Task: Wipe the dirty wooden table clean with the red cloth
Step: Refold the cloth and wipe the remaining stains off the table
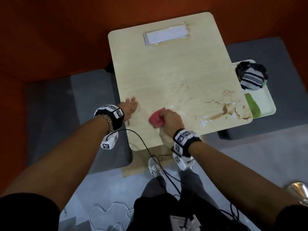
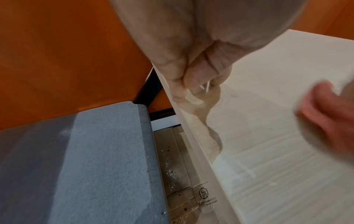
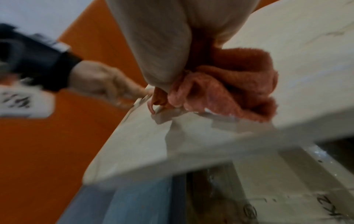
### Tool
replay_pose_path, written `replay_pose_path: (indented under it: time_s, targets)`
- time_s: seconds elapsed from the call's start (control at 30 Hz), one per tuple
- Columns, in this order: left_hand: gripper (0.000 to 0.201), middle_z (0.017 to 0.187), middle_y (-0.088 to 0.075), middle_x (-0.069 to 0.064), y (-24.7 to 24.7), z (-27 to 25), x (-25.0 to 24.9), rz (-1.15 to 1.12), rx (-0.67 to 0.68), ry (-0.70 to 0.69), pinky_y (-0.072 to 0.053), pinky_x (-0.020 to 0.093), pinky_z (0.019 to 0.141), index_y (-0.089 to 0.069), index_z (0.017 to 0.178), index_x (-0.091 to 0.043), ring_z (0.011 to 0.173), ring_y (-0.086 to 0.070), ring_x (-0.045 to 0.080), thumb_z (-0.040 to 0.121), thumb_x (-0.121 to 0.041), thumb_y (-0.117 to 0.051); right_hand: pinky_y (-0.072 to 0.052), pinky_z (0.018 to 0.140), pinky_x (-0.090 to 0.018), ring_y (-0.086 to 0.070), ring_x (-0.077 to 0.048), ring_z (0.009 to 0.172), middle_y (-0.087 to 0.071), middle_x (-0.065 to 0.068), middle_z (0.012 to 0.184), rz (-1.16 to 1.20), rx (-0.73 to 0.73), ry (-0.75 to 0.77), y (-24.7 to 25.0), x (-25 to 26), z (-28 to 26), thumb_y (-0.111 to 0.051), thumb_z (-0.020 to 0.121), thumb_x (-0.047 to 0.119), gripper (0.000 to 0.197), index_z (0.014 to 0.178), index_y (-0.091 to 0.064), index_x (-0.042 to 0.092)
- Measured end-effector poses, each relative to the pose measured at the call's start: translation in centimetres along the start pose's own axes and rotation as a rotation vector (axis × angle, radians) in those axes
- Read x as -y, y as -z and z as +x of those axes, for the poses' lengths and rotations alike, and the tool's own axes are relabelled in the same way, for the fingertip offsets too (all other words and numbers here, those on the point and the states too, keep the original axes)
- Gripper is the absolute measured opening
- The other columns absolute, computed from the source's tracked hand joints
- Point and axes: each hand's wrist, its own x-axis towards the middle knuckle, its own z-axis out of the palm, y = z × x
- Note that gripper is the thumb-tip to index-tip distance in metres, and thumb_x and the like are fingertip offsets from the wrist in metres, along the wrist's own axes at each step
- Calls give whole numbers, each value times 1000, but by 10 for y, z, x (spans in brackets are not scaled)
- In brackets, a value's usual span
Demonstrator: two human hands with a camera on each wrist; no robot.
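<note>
Red cloth (image 1: 155, 120), bunched in the right hand (image 1: 170, 121), presses on the wooden table (image 1: 166, 72): wiping is under way. Brown smears (image 1: 231, 110) lie well right of the grip; sweep there. Left hand (image 1: 131, 106) braces the edge, fingers loose.

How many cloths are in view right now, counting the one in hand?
3: the red cloth bunched in the right hand on the table; a striped dark cloth and a green cloth on the tray. More may be hidden.
</note>
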Motion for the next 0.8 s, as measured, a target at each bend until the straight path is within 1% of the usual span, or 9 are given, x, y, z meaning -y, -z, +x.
replay_pose_path:
  time_s: [0.1,0.17,0.27,0.33,0.4,0.47,0.57,0.7,0.8]
  targets:
    - [61,160,15,9,1,-1,0,13,9,2,-26,40,116,-4,154,-12,149,-1,32,99,-3,-30,-53,80,-35,-63,-25,89,-66,-7,105,-50,151,137,-8,-9,-34,-68,82,11,38,118,-57,16]
    - [62,161,12,11,0,-1,-4,12,-10,11,-25,41,117,-6,154,-10,149,-1,32,98,0,-31,-55,76,-37,-63,-26,83,-66,-6,99,-88,134,146,3,-21,-23,-69,80,13,43,120,-55,19]
    - [60,161,-1,13,1,-3,-11,-36,-89,42,-19,44,120,-15,152,-7,148,-7,32,97,-2,-38,-52,77,-33,-62,-29,83,-62,-9,94,-132,20,76,21,-28,10,-67,85,22,34,118,-64,17]
    - [58,162,2,11,0,-2,-8,-57,-81,22,-18,43,120,-15,152,-8,149,-5,31,98,-1,-36,-51,79,-33,-62,-30,88,-63,-11,98,-110,-21,59,13,-13,14,-66,87,23,26,112,-71,17]
    - [59,162,8,7,-2,-1,-4,-65,-36,-1,-20,41,119,-13,153,-11,150,0,29,99,1,-31,-52,84,-32,-62,-26,91,-63,-8,102,-122,55,116,-6,5,-3,-68,86,24,22,107,-73,19]
    - [60,162,7,8,-1,-2,-2,-50,-39,-6,-21,41,119,-13,153,-11,150,-1,29,98,2,-32,-50,84,-32,-59,-25,95,-60,-7,106,-160,164,213,-14,4,-28,-66,89,24,25,112,-72,17]
    - [63,161,11,10,2,-5,-4,-1,-25,-11,-25,40,117,-8,154,-9,149,0,31,97,3,-32,-51,80,-36,-58,-27,92,-59,-9,104,-233,228,263,9,-20,-38,-64,90,22,25,113,-71,16]
    - [67,160,16,12,0,-5,-6,22,-17,1,-26,38,116,-1,154,-9,149,3,33,95,4,-31,-41,71,-27,-59,-28,88,-56,-6,96,-243,99,175,24,-26,-4,-62,89,25,23,109,-73,19]
    - [61,160,13,11,0,-4,-6,21,-24,3,-26,40,116,-4,154,-10,149,0,33,99,-1,-28,-48,82,-31,-59,-26,93,-61,-7,103,-154,64,134,3,-2,-2,-69,86,26,23,107,-74,17]
